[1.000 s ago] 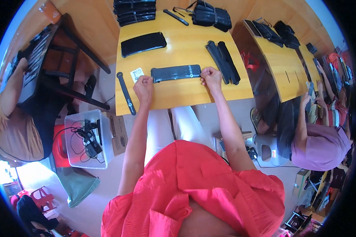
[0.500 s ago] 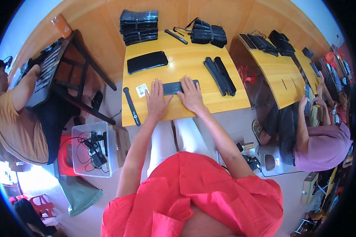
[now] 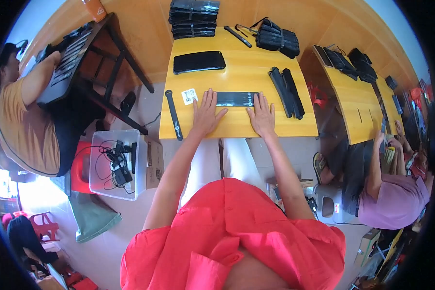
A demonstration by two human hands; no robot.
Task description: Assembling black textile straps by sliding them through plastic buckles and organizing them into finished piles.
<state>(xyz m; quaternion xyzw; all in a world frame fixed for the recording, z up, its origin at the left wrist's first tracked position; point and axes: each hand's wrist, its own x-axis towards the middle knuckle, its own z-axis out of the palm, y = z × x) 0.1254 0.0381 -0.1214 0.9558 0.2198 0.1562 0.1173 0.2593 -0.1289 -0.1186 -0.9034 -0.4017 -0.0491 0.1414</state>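
Note:
A long flat black bar (image 3: 234, 99) lies across the yellow table (image 3: 241, 72) in front of me. My left hand (image 3: 205, 113) rests flat on the table with spread fingers, its fingertips at the bar's left end. My right hand (image 3: 262, 113) lies flat too, fingers touching the bar's right end. Neither hand grips anything. A small white card (image 3: 189, 95) lies just left of my left hand. A black strap (image 3: 173, 114) lies along the table's left edge.
A black flat case (image 3: 199, 61) lies farther back, two long black pieces (image 3: 286, 92) at the right, stacked black packs (image 3: 193, 18) and a black bundle (image 3: 277, 39) at the back. A clear bin (image 3: 113, 164) with cables stands on the floor left. Other people sit at both sides.
Both hands came in from the bar's outer ends toward its middle, then spread apart again to its ends. The view shifted slightly as my head moved.

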